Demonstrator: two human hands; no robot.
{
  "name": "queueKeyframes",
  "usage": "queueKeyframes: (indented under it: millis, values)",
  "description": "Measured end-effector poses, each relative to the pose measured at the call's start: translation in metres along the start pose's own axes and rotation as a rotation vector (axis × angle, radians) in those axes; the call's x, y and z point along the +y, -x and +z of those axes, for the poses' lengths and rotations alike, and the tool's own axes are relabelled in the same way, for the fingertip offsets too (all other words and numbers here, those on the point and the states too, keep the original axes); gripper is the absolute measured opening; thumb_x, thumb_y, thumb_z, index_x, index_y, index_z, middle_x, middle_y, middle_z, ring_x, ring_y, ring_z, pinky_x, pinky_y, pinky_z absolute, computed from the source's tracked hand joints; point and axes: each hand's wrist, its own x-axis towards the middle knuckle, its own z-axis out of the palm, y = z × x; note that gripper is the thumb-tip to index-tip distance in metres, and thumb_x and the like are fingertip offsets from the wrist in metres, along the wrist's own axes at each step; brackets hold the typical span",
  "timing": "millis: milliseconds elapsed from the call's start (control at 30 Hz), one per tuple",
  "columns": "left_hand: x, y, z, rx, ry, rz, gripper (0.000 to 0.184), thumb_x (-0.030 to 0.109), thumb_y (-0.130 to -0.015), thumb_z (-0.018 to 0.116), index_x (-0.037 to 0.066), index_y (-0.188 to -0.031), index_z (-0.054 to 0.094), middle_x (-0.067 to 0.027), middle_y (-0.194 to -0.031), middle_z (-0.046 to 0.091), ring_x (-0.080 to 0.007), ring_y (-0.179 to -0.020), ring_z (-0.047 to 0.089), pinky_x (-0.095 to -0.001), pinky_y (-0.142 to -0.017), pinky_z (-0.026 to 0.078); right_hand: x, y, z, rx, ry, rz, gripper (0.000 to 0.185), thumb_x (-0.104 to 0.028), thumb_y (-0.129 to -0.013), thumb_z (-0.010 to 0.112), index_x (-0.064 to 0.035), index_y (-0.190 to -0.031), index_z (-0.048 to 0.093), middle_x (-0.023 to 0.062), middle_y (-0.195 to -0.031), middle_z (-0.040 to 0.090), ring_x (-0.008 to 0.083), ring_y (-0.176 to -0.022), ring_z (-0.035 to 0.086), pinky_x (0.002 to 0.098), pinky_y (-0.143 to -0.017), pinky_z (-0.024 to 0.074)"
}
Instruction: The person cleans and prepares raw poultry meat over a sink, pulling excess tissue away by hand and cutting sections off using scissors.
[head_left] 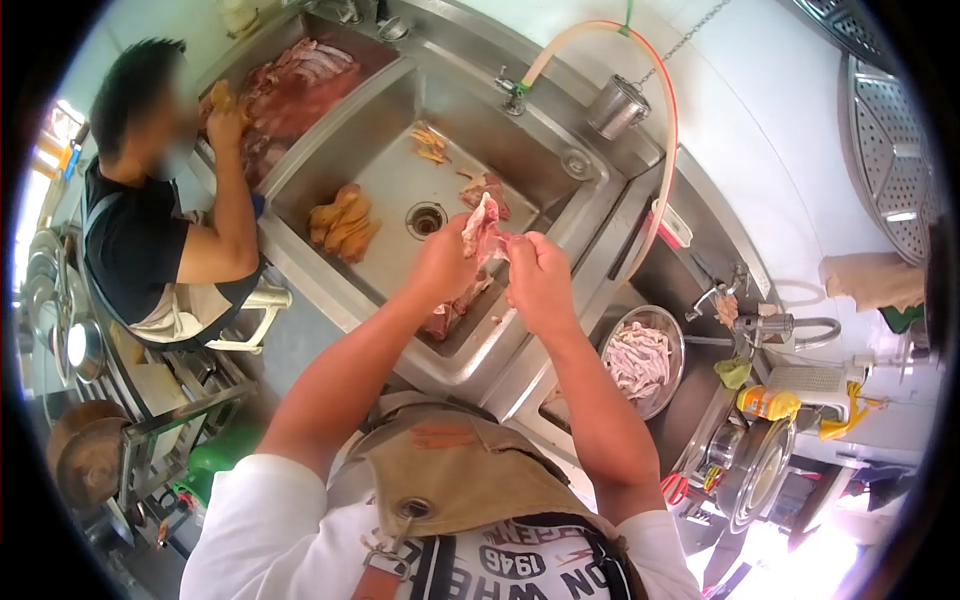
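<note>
Both my hands grip one piece of raw meat (485, 228), pink with pale skin or fat, above the right side of a steel sink (310, 285). My left hand (445, 262) is closed on its left side, and my right hand (538, 278) pinches its lower right end. Another raw meat chunk (488, 194) lies in the sink just behind my hands, and more raw meat (440, 318) is partly hidden beneath them. Yellow pieces (343, 223) are heaped at the sink's left, with a few smaller yellow strips (430, 144) near the back.
A co-worker (150, 215) sits at left, one hand over a basin of meat (285, 110) in reddish water. A metal bowl (677, 375) of pale strips stands at my right. A hose (672, 130) arches from the tap (513, 95); a metal cup (617, 107) hangs from a chain.
</note>
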Motion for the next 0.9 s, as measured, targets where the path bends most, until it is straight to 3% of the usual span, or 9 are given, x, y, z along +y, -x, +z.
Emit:
queueKeyframes:
  millis: [167,300,333,400,467,633,733,833,900]
  values:
    - [-0.106,-0.042,-0.001,-0.049,-0.183,-0.17,0.05,0.017,-0.079,0.072,-0.003,-0.122,0.056,-0.0255,-0.101,0.068,-0.0404,-0.097,0.065,-0.0444,-0.083,0.051,-0.047,-0.019,0.015,-0.01,-0.066,-0.043,0.026,-0.02,-0.1,0.048,-0.0008,-0.089,0.06,-0.0017,-0.061,0.046,0.0066,-0.046,0.041,0.0246,-0.041,0.0367]
    - [-0.205,-0.044,-0.021,-0.074,-0.315,-0.036,0.049,0.014,-0.074,0.071,-0.008,-0.115,0.058,-0.0238,-0.099,0.068,-0.0347,-0.094,0.067,-0.0409,-0.082,0.052,-0.053,-0.065,0.016,-0.076,0.432,-0.307,0.026,-0.019,-0.098,0.053,-0.0002,-0.083,0.063,0.0101,-0.063,0.056,0.0207,-0.056,0.051,0.033,-0.055,0.0415]
    - [-0.215,-0.044,-0.023,-0.066,-0.238,-0.129,0.048,0.013,-0.073,0.071,-0.008,-0.113,0.059,-0.0227,-0.099,0.068,-0.033,-0.092,0.068,-0.0403,-0.081,0.052,-0.043,-0.08,0.019,-0.136,0.53,-0.325,0.029,-0.023,-0.1,0.054,0.0007,-0.085,0.063,0.0069,-0.068,0.055,0.0156,-0.067,0.059,0.036,-0.063,0.0481]
    - [-0.202,-0.044,-0.041,-0.005,0.028,-0.436,0.045,0.012,-0.071,0.071,-0.01,-0.109,0.061,-0.0198,-0.097,0.068,-0.0292,-0.088,0.068,-0.0393,-0.079,0.053,-0.021,-0.107,0.031,-0.17,0.787,-0.414,0.027,-0.023,-0.097,0.056,-0.0004,-0.086,0.066,0.0107,-0.078,0.061,0.0237,-0.072,0.063,0.0408,-0.067,0.0499]
    - [-0.163,-0.031,-0.08,0.057,0.44,-0.618,0.026,0.009,-0.081,0.066,0.002,-0.106,0.065,-0.0079,-0.098,0.067,-0.0216,-0.087,0.066,-0.0342,-0.071,0.053,0.009,-0.136,0.048,-0.226,1.009,-0.445,0.024,-0.022,-0.094,0.057,-0.0023,-0.087,0.068,0.0134,-0.087,0.065,0.0303,-0.079,0.064,0.0447,-0.072,0.051]
    - [-0.142,-0.025,-0.117,0.06,0.758,-0.645,0.035,0.007,-0.077,0.071,-0.003,-0.109,0.064,-0.0112,-0.1,0.067,-0.0216,-0.089,0.065,-0.033,-0.077,0.053,0.097,-0.206,0.108,-0.449,1.325,-0.424,0.021,-0.021,-0.092,0.056,-0.0068,-0.087,0.071,0.0149,-0.092,0.067,0.0335,-0.088,0.065,0.0452,-0.081,0.0526]
    - [-0.138,-0.028,-0.123,0.101,0.802,-0.718,0.022,0.003,-0.075,0.068,-0.007,-0.094,0.064,-0.0089,-0.078,0.063,-0.019,-0.068,0.061,-0.0303,-0.06,0.048,0.112,-0.235,0.132,-0.575,1.363,-0.337,0.02,-0.013,-0.088,0.055,0.0007,-0.086,0.07,0.0216,-0.096,0.067,0.0385,-0.09,0.066,0.0475,-0.078,0.0521]
    - [-0.15,-0.027,-0.12,0.095,0.884,-0.754,0.014,0.001,-0.074,0.066,-0.007,-0.086,0.064,-0.0061,-0.067,0.06,-0.0167,-0.054,0.058,-0.0281,-0.048,0.044,0.125,-0.24,0.123,-0.415,0.94,-0.453,0.021,-0.013,-0.09,0.054,0.0024,-0.086,0.068,0.0196,-0.093,0.068,0.0365,-0.088,0.066,0.0464,-0.075,0.0516]
    - [-0.151,-0.025,-0.118,0.071,0.895,-0.725,0.015,0.001,-0.074,0.066,-0.005,-0.087,0.064,-0.0053,-0.067,0.059,-0.0162,-0.053,0.057,-0.0276,-0.047,0.043,0.113,-0.227,0.106,-0.433,0.785,-0.312,0.02,-0.014,-0.09,0.056,0.0014,-0.088,0.068,0.0183,-0.093,0.068,0.0352,-0.085,0.066,0.0433,-0.073,0.0518]
